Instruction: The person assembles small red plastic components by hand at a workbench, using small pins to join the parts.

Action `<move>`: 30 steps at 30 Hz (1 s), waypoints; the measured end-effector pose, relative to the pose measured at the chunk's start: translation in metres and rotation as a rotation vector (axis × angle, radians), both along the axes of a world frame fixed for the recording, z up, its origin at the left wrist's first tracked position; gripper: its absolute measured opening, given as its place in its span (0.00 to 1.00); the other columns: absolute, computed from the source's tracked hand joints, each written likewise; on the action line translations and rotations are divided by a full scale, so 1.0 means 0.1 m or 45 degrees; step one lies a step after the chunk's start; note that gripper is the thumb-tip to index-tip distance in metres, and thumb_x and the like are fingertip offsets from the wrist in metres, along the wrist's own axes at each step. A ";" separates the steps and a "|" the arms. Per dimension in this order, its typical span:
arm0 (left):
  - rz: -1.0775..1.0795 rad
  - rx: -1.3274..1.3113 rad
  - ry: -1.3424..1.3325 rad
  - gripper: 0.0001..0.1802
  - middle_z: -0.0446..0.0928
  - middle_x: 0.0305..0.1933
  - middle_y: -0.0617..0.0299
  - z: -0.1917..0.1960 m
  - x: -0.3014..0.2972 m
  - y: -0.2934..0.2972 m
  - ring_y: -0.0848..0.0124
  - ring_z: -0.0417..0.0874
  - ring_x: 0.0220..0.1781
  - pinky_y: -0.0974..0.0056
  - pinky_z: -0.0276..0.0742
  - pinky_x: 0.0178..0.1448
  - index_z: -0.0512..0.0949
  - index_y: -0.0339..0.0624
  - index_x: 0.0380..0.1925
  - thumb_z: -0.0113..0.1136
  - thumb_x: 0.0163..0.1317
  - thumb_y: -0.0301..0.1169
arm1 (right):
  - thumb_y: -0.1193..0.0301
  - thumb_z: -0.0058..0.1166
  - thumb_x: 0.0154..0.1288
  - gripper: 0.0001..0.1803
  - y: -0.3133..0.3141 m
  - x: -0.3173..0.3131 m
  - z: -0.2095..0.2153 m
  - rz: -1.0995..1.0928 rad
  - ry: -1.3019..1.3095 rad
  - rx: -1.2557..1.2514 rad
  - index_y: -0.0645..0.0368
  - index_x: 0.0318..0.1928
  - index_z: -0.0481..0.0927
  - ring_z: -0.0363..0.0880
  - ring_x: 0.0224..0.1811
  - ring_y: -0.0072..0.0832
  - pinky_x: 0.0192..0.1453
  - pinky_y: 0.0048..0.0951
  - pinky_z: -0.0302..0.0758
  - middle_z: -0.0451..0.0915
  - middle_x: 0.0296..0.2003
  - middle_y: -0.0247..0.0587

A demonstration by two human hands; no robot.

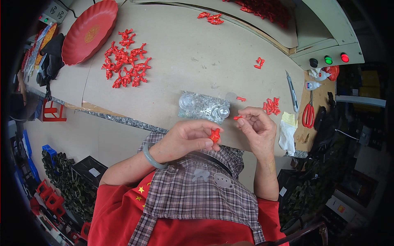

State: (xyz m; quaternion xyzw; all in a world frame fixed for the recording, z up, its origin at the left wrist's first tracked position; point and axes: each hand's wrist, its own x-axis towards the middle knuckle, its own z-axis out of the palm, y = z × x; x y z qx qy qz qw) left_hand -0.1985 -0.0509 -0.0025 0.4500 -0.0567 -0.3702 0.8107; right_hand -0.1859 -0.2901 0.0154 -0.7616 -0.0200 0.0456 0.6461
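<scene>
Between the thumb and fingers of my left hand (191, 139) is a small red plastic figure part (215, 135), held over the table's near edge. My right hand (258, 129) pinches a smaller red plastic piece (237, 117), a short way to the right of the figure part and apart from it. Just beyond both hands lies a speckled stone slab (205, 105) bearing clear round dishes (187, 101). Right of the slab is a single small red piece (241, 99), and farther right sits a little pile of red pieces (271, 106).
Many red figures (125, 65) lie at the left beside a large red scalloped tray (90, 33). At the right are a utility knife (292, 92), red-handled scissors (308, 115), a small glue bottle (312, 85) and a white cloth (287, 137). A box with lit buttons (328, 60) stands far right.
</scene>
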 end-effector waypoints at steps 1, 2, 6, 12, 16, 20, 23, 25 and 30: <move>0.041 0.002 0.018 0.21 0.82 0.50 0.52 0.01 0.00 -0.01 0.65 0.87 0.51 0.64 0.84 0.57 0.73 0.33 0.61 0.61 0.69 0.23 | 0.82 0.62 0.66 0.09 -0.02 -0.01 0.00 -0.001 0.126 0.193 0.67 0.46 0.83 0.84 0.38 0.21 0.42 0.22 0.81 0.85 0.39 0.39; 0.039 0.004 0.017 0.21 0.82 0.50 0.52 0.02 0.00 -0.02 0.65 0.87 0.51 0.64 0.84 0.57 0.73 0.33 0.61 0.61 0.69 0.23 | 0.82 0.62 0.66 0.09 -0.04 -0.02 0.00 -0.003 0.125 0.196 0.67 0.46 0.83 0.84 0.38 0.21 0.42 0.22 0.81 0.85 0.39 0.39; 0.102 -0.014 0.030 0.21 0.83 0.48 0.51 0.03 0.02 -0.04 0.65 0.88 0.49 0.65 0.85 0.54 0.73 0.34 0.62 0.61 0.70 0.24 | 0.82 0.61 0.67 0.11 -0.04 -0.04 0.02 0.060 0.241 0.323 0.68 0.49 0.83 0.85 0.38 0.22 0.44 0.21 0.82 0.87 0.41 0.43; 0.164 -0.027 0.052 0.20 0.84 0.47 0.50 -0.03 0.02 -0.05 0.66 0.88 0.46 0.66 0.85 0.51 0.74 0.33 0.61 0.61 0.70 0.26 | 0.84 0.60 0.66 0.11 0.06 -0.18 0.14 0.068 0.198 0.357 0.69 0.49 0.83 0.86 0.39 0.23 0.44 0.23 0.82 0.87 0.41 0.46; 0.181 -0.015 0.017 0.20 0.84 0.47 0.50 -0.01 0.02 -0.07 0.67 0.88 0.45 0.66 0.85 0.49 0.73 0.33 0.60 0.60 0.71 0.26 | 0.84 0.63 0.63 0.08 0.10 -0.21 0.12 0.149 -0.047 0.113 0.66 0.43 0.86 0.86 0.39 0.26 0.43 0.24 0.82 0.87 0.38 0.44; 0.210 0.024 -0.019 0.20 0.84 0.48 0.52 -0.03 -0.01 -0.07 0.68 0.87 0.46 0.67 0.84 0.50 0.73 0.32 0.60 0.60 0.71 0.25 | 0.84 0.65 0.61 0.08 0.16 -0.24 0.09 0.105 -0.010 0.150 0.64 0.40 0.86 0.86 0.38 0.27 0.41 0.25 0.81 0.87 0.36 0.42; 0.207 0.018 -0.042 0.20 0.83 0.48 0.54 -0.02 -0.02 -0.07 0.69 0.86 0.47 0.68 0.83 0.50 0.73 0.32 0.60 0.60 0.71 0.25 | 0.84 0.65 0.61 0.07 0.17 -0.25 0.08 0.121 -0.030 0.127 0.64 0.40 0.86 0.86 0.38 0.27 0.41 0.25 0.81 0.87 0.35 0.42; 0.181 0.040 -0.076 0.20 0.83 0.49 0.55 -0.03 -0.02 -0.07 0.70 0.86 0.47 0.69 0.83 0.51 0.73 0.33 0.61 0.60 0.71 0.25 | 0.83 0.65 0.60 0.07 0.17 -0.25 0.06 0.128 -0.051 0.059 0.65 0.40 0.86 0.87 0.37 0.27 0.41 0.25 0.81 0.87 0.34 0.42; 0.169 0.059 -0.087 0.20 0.83 0.49 0.55 -0.03 -0.03 -0.07 0.70 0.86 0.48 0.68 0.83 0.53 0.73 0.33 0.61 0.60 0.70 0.23 | 0.83 0.67 0.59 0.08 0.17 -0.24 0.05 0.138 -0.109 -0.004 0.65 0.40 0.86 0.87 0.36 0.28 0.40 0.25 0.81 0.87 0.34 0.43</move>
